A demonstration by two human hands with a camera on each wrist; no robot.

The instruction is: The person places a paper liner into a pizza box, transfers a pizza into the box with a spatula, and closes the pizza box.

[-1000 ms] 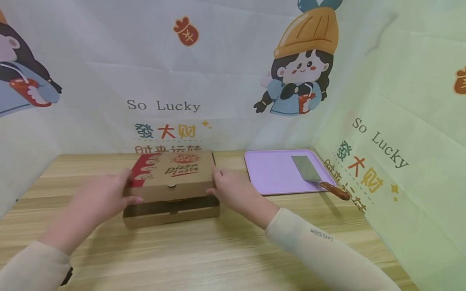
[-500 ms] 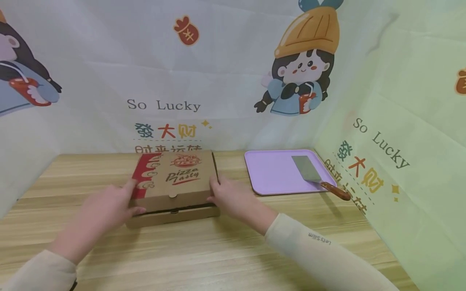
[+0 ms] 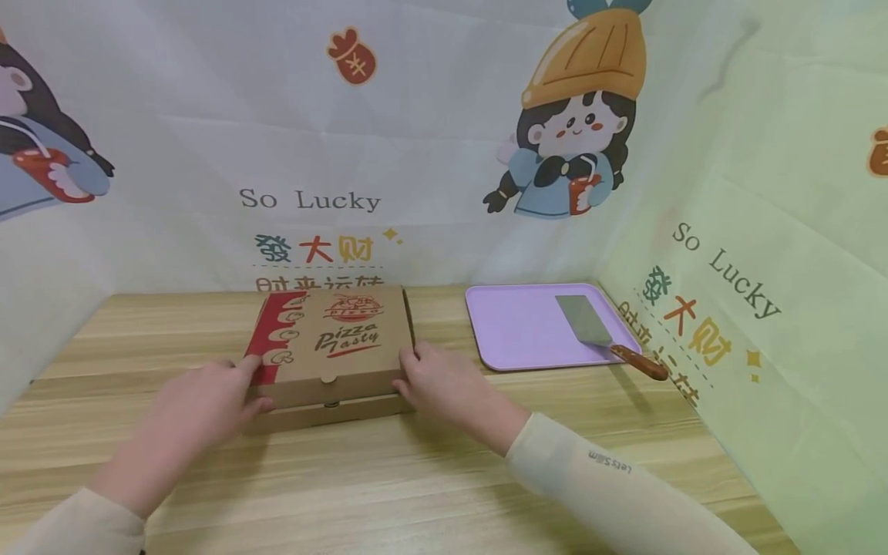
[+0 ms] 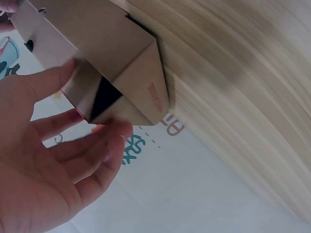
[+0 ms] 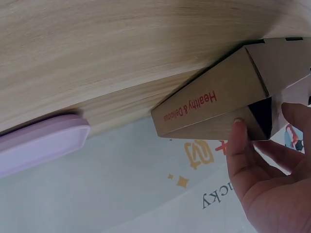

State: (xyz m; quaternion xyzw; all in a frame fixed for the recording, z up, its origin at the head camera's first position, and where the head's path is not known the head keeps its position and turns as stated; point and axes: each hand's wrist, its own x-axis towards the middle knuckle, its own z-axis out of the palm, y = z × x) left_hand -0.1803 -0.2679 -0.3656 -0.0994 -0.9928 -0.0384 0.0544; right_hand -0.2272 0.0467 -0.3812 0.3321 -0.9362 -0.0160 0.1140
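A cardboard pizza box (image 3: pixel 347 331) with red and black print sits on the table, its lid lowered almost onto the base. My left hand (image 3: pixel 194 408) pinches the lid's front left corner, thumb on the front flap and fingers along the side. At the front right corner my right hand (image 3: pixel 444 385) grips the lid in the same way. In the left wrist view, a dark gap shows between the lid's front flap and side near the left fingers (image 4: pixel 114 136). A similar dark gap shows by the right thumb (image 5: pixel 294 116) in the right wrist view. The box's inside is hidden.
Right of the box lies a lilac tray (image 3: pixel 513 331). Across its right side rests a spatula (image 3: pixel 586 320) with a metal blade and wooden handle, which juts over the tray's front edge. A printed cloth (image 3: pixel 430 154) hangs behind the wooden table (image 3: pixel 388 493).
Both hands have brought the lid down and toward the person, so the wide dark opening above the base has narrowed to a thin line. The tray and spatula have stayed put.
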